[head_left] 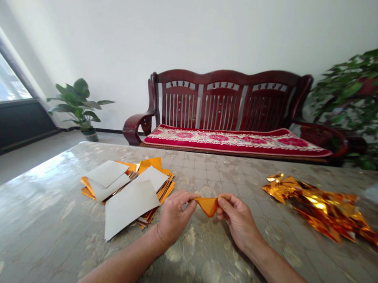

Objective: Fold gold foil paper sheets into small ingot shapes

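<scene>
A small folded piece of gold foil paper point(208, 205) is held just above the table point(49, 231), pinched at both ends. My left hand point(173, 217) grips its left tip with thumb and forefinger. My right hand point(238, 218) pinches its right side, fingers closed on it. To the left lies a loose stack of flat gold sheets point(128, 192), white sides up. On the right is a heap of folded gold foil pieces point(323, 208).
A dark red wooden bench point(228, 102) with a red flowered cushion stands behind the table against the white wall. A potted plant point(79, 106) sits on the floor at left, a leafy plant point(356, 96) at right. A window is at the far left.
</scene>
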Tool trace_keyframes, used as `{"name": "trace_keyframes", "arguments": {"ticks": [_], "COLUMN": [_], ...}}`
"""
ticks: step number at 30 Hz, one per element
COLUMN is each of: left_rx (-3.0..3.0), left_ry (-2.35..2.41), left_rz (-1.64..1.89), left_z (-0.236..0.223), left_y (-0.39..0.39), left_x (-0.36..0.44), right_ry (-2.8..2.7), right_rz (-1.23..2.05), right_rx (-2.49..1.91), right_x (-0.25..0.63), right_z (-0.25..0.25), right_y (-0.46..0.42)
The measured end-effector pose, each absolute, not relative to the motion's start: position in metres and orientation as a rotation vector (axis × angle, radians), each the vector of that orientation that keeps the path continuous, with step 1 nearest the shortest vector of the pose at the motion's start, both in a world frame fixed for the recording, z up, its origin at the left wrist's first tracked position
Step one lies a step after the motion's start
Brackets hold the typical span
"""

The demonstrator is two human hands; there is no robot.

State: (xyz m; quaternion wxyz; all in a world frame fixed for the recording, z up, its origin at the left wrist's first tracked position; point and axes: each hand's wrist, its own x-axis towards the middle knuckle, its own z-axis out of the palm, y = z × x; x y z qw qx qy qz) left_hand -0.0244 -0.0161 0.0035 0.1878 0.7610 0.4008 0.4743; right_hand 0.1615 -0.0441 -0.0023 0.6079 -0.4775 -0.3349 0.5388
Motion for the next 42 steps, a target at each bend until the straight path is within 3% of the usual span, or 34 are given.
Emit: {"name": "trace_keyframes", "arguments": {"ticks": [8,17,26,30,36,42], "left_rx": [1.634,1.713,1.717,1.656,1.63,1.804], "left_ry": [1.206,1.187,1.238,1.191,1.233,1.232], "left_rz": [1.15,1.072,1.027,1.025,1.462,1.371], "left_z": [0.004,-0.001,-0.006,-0.003,0.002,0.002], "left_y": [-0.01,-0.016,-0.018,-0.02,-0.024,-0.027], "left_x": [-0.015,-0.012,-0.007,-0.004,-0.008,-0.008], "right_ry": [-0.859,-1.029,-1.771,-1.806,-1.708,-1.721], "right_rz": [1.157,1.071,0.224,0.296,0.347,0.338], "right_rx": [-1.193,-1.265,-1.217,-1.164,-1.177,-1.094], "right_x": [0.157,0.163,0.164,0.158,0.157,0.155], "right_z": [0.0,-0.008,0.0,0.004,-0.001,-0.001], "right_y": [-0.048,-0.046,-0.047,-0.048,-0.05,-0.052]}}
